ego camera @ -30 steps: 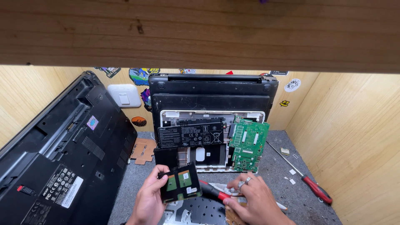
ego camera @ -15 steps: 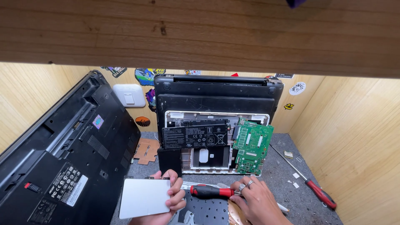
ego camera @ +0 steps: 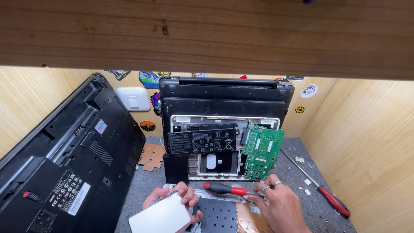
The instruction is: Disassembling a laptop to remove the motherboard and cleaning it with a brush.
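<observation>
Item one: your left hand, low in the frame, fingers curled over the top edge of a flat white rectangular panel, pinching it with the pale face turned up. The panel sat at the bottom edge of the view, just left of a dark perforated plate lying on the grey mat.

Item two: your right hand, fingers closed around the shaft end of a red-and-black screwdriver. The tool lay level, handle pointing left toward your other hand, just in front of the opened laptop chassis.

Item three: the chassis, standing propped against the back wall, white inner frame exposed. A black battery pack lay tilted across its middle; a green circuit board leaned at its right side, just above your right hand.

Item four: a large black laptop base, underside showing, leaning along the left wooden wall.

Item five: a second screwdriver, long-shafted with a red handle, lying on the mat to your right, well apart from both hands.

Item six: a small piece of brown cardboard between the two laptops. A wooden shelf edge crossed the top of the view.
</observation>
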